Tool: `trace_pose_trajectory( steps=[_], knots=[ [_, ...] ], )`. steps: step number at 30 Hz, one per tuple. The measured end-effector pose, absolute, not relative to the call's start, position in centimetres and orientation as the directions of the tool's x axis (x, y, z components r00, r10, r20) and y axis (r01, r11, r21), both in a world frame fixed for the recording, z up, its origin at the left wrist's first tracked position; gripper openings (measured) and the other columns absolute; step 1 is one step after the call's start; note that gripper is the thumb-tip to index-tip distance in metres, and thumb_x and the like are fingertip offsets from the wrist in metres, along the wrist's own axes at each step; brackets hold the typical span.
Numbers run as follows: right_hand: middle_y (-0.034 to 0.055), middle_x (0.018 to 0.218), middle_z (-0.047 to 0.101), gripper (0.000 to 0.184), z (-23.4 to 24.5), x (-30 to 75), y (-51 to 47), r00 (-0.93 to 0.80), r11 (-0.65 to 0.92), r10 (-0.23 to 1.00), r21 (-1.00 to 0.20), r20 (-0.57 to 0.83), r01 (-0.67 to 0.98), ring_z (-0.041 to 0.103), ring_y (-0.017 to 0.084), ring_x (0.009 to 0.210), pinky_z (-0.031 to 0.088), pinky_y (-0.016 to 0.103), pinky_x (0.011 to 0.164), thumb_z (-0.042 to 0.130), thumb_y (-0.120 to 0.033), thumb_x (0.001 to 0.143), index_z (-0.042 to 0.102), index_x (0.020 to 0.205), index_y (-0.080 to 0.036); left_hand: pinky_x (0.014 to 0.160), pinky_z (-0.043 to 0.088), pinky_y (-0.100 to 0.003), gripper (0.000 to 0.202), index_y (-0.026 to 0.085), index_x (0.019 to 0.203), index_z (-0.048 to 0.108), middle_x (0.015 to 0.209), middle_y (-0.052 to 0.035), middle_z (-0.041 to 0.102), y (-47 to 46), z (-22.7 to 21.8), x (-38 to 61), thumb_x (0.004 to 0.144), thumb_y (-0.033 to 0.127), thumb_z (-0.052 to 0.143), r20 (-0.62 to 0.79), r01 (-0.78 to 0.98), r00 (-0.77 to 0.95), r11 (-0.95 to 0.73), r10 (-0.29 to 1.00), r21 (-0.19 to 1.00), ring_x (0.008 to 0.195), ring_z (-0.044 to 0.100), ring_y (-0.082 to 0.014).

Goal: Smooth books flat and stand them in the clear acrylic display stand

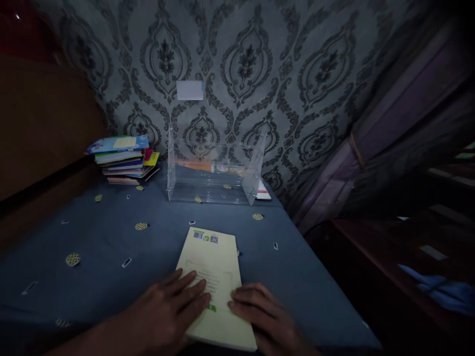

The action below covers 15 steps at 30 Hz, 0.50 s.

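A pale yellow-green book [213,262] lies flat on the blue cloth, back cover up, close to me. My left hand [168,309] rests on its near left part, fingers stretched out flat across the cover. My right hand [263,316] lies on its near right edge, fingers extended and pressing on the cover. Neither hand grips anything. Beyond the book stands a clear acrylic rack [213,170] against the wall, with an orange item lying behind or inside it.
A stack of several colourful books [124,160] sits at the back left by the patterned wall. The blue cloth [92,247] with small yellow motifs covers the surface. A dark curtain [389,138] hangs at the right; the surface's edge drops off there.
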State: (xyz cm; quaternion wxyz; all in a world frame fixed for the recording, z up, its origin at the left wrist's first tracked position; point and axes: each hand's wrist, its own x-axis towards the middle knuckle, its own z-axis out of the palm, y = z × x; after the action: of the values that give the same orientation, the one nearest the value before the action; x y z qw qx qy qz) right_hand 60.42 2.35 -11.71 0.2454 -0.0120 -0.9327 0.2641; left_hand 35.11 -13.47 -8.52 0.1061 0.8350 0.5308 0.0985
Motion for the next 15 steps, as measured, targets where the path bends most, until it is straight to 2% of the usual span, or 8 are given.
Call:
trace_pose_trajectory(
  steps=[4, 7, 9, 12, 15],
  knots=[
    [0.0075, 0.111, 0.071, 0.034, -10.5, 59.4, 4.5, -0.819, 0.831, 0.228, -0.543, 0.527, -0.118, 0.065, 0.024, 0.106, 0.057, 0.04, 0.086, 0.051, -0.026, 0.097, 0.058, 0.13, -0.03, 0.101, 0.05, -0.042, 0.052, 0.035, 0.147, 0.041, 0.14, -0.0027, 0.058, -11.8, -5.0, 34.5, 0.096, 0.041, 0.053, 0.155, 0.861, 0.31, -0.346, 0.938, 0.374, 0.127, 0.056, -0.0278],
    [0.0075, 0.105, 0.073, 0.029, -10.2, 57.9, 6.6, -0.746, 0.798, 0.307, -0.587, 0.591, -0.138, 0.067, 0.025, 0.098, 0.057, 0.04, 0.082, 0.054, -0.035, 0.096, 0.065, 0.122, -0.029, 0.093, 0.053, -0.04, 0.044, 0.031, 0.128, 0.063, 0.12, -0.0041, 0.07, -9.9, -4.0, 33.6, 0.09, 0.053, 0.058, 0.258, 0.814, 0.17, -0.283, 0.951, 0.507, 0.109, 0.067, -0.027],
    [0.0078, 0.102, 0.074, 0.029, -10.4, 56.8, 8.1, -0.719, 0.77, 0.365, -0.625, 0.592, -0.124, 0.068, 0.025, 0.094, 0.056, 0.041, 0.082, 0.052, -0.042, 0.095, 0.069, 0.115, -0.027, 0.089, 0.054, -0.038, 0.042, 0.028, 0.115, 0.071, 0.109, -0.0043, 0.074, -8.6, -3.5, 32.9, 0.084, 0.056, 0.064, 0.31, 0.747, 0.041, -0.236, 0.95, 0.621, 0.098, 0.07, -0.0261],
    [0.0079, 0.093, 0.075, 0.037, -11.2, 55.1, 10.2, -0.707, 0.69, 0.51, -0.724, 0.489, -0.003, 0.068, 0.025, 0.085, 0.055, 0.039, 0.079, 0.053, -0.052, 0.091, 0.074, 0.102, -0.023, 0.084, 0.055, -0.035, 0.039, 0.023, 0.102, 0.075, 0.101, -0.005, 0.076, -6.6, -3.2, 31.7, 0.079, 0.053, 0.069, 0.338, 0.593, -0.15, -0.189, 0.929, 0.783, 0.094, 0.07, -0.026],
    [0.0072, 0.09, 0.074, 0.043, -12.4, 53.5, 11.7, -0.684, 0.56, 0.648, -0.818, 0.335, 0.13, 0.067, 0.026, 0.083, 0.055, 0.038, 0.078, 0.056, -0.057, 0.086, 0.075, 0.09, -0.02, 0.081, 0.055, -0.034, 0.044, 0.017, 0.097, 0.074, 0.095, -0.0059, 0.075, -4.2, -4.6, 30.6, 0.08, 0.057, 0.065, 0.335, 0.431, -0.273, -0.196, 0.902, 0.881, 0.09, 0.068, -0.0255]
  ],
)
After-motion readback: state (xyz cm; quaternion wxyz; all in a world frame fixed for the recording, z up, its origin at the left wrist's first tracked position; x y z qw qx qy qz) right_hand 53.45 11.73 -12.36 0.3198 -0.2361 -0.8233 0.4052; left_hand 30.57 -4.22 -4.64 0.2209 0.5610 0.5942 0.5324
